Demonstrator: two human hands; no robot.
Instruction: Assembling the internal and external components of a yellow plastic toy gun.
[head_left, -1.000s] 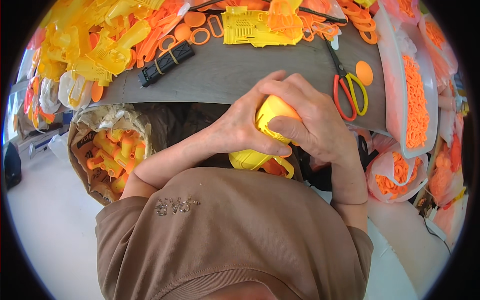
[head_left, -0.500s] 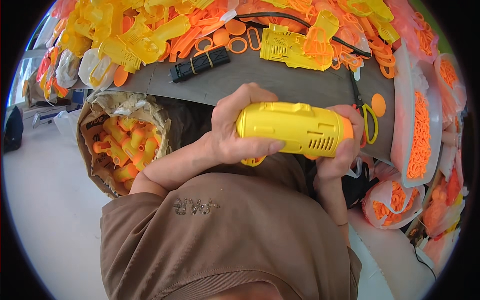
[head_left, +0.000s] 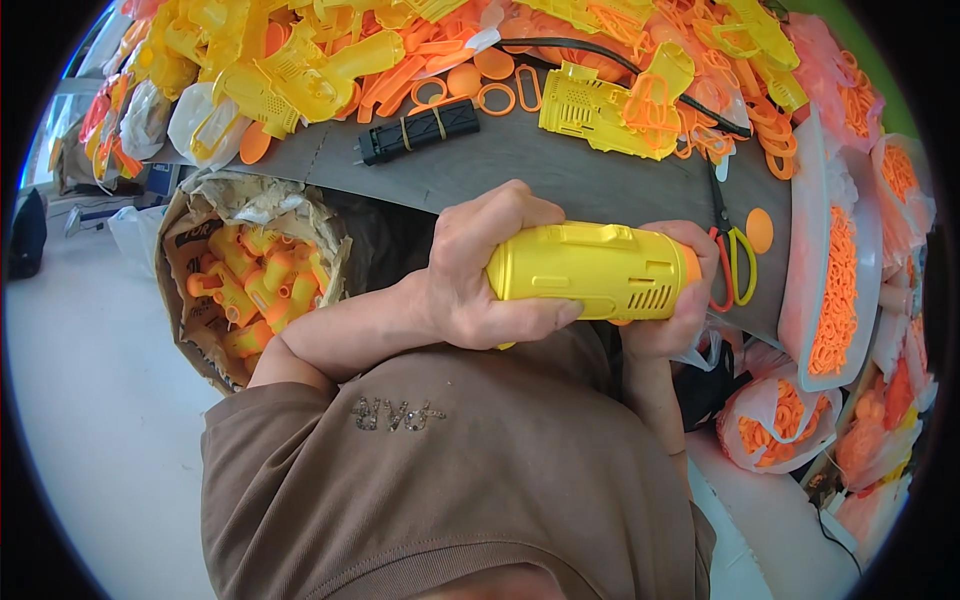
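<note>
In front of my chest I hold a yellow plastic housing (head_left: pixel 575 270) level with both hands. It is rounded, with slotted vents and an orange piece (head_left: pixel 690 264) at its right end. My left hand (head_left: pixel 480 270) is closed round the left end, thumb along the near side, fingers over the far side. My right hand (head_left: pixel 680 310) grips the right end round the orange piece. The housing's underside is mostly hidden. Beyond it, on the grey tabletop (head_left: pixel 400 185), lie a black ribbed bar (head_left: pixel 420 131) with bands round it and scissors (head_left: pixel 737 260) with red and yellow handles.
Yellow half shells (head_left: pixel 590 110) and orange parts (head_left: pixel 480 70) heap along the table's far side. A paper sack (head_left: pixel 180 300) of yellow-and-orange pieces stands at left. On the right are a tray of orange rings (head_left: pixel 838 290) and a bag (head_left: pixel 780 420) holding more.
The housing has rolled slightly in my hands, and the orange part under its left end has gone from sight. The view has shifted a little; both hands still grip the housing.
</note>
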